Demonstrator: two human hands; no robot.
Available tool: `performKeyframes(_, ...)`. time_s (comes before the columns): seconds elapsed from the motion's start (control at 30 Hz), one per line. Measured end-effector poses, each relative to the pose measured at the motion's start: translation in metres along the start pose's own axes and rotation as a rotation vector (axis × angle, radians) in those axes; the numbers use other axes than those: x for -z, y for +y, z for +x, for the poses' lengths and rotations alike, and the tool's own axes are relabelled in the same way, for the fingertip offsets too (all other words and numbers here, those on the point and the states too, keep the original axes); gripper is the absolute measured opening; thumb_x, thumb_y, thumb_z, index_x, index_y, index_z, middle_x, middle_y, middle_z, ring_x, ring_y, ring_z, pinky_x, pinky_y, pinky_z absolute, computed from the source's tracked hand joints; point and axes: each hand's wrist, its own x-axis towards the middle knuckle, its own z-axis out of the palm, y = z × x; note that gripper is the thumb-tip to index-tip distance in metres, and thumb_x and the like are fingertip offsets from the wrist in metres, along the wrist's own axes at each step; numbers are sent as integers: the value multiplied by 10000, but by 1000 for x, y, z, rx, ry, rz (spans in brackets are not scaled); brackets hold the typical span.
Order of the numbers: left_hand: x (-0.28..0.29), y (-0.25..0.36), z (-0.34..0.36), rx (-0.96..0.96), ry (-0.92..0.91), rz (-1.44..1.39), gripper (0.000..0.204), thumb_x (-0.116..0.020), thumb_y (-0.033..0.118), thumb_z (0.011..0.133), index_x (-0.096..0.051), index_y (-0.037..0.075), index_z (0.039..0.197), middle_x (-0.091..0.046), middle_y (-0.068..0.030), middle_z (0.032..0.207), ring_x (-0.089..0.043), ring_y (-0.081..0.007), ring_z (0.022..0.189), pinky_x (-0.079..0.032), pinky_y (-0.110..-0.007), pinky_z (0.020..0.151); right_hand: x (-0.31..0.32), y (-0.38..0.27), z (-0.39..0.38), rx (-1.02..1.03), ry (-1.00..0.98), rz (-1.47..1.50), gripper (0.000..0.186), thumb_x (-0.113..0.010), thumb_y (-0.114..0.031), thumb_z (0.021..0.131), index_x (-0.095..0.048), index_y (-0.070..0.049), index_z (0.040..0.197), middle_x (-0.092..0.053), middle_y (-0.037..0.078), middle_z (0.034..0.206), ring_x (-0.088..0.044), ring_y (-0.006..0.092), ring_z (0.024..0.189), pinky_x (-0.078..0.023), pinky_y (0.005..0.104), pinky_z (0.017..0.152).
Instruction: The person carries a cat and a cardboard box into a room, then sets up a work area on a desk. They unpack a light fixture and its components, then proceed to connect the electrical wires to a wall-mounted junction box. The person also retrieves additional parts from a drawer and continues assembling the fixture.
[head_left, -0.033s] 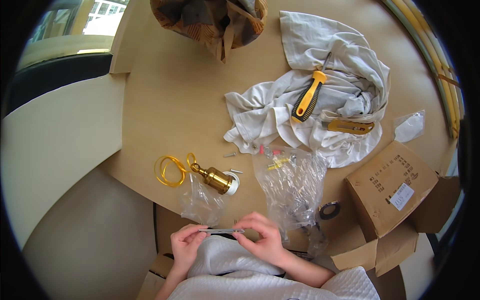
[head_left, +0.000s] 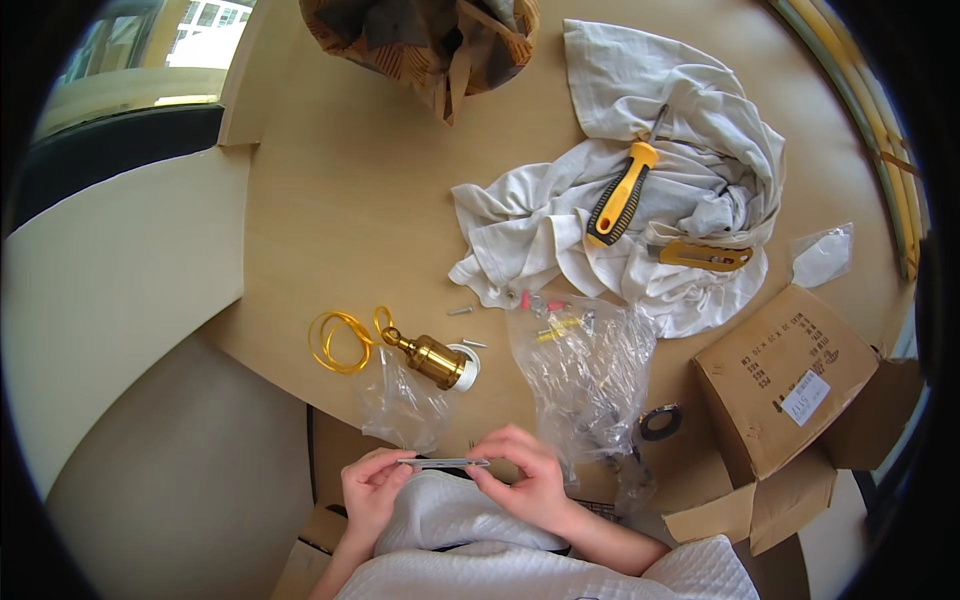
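Note:
A thin, flat metal strip is pinched by its two ends, close to my body at the table's near edge. My left hand grips one end between thumb and fingers; my right hand has the other. Just beyond lies a brass lamp holder with a white threaded end and a coiled golden cord. A white ring sits partly hidden behind it. Two small screws, one of them a loose screw, rest nearby. A clear plastic bag lies between the lamp holder and my hands.
A larger clear bag with small hardware lies centrally, beside black tape. Behind, a white cloth carries a yellow-black screwdriver and a utility knife. An opened cardboard box stands right; a brown paper bag stands far back.

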Motion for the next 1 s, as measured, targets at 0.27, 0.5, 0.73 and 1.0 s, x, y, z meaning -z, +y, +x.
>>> performKeyframes(0.27, 7, 5, 2, 19, -49, 28, 185, -678, -25, 945, -722, -85, 1114, -720, -156, 1044, -711, -185, 941, -576, -289, 844, 0, -2, -1, 17, 15, -87, 221, -816, 19, 764, -754, -24, 972, -716, 106, 951, -692, 222, 834, -545, 314, 731)
performKeyframes(0.5, 14, 6, 2, 13, -162, -68, 169, -685, -26, 942, -731, -76, 1097, -728, -166, 1035, -715, -197, 923, -564, -287, 820, 30, -15, -35, 320, 92, -369, 168, -802, -127, 787, -744, -15, 898, -710, 105, 820, -697, 230, 685, -548, 316, 599)
performKeyframes(0.73, 25, 3, 4, 9, -178, -109, 163, -720, 73, 942, -736, -60, 1035, -732, -147, 947, -721, -202, 847, -573, -307, 778, 66, -11, -10, 349, 300, -903, 400, -635, 101, 761, -702, 50, 1151, -708, 216, 1160, -705, 385, 1009, -576, 433, 872)
performKeyframes(1.0, 60, -6, -11, -62, -217, -145, 177, -689, -6, 947, -722, -88, 1100, -716, -148, 1010, -720, -199, 893, -582, -297, 814, 46, 15, 65, 335, 442, -1294, 406, -704, -32, 822, -684, -79, 1225, -653, 161, 1192, -616, 394, 1109, -492, 507, 1015)
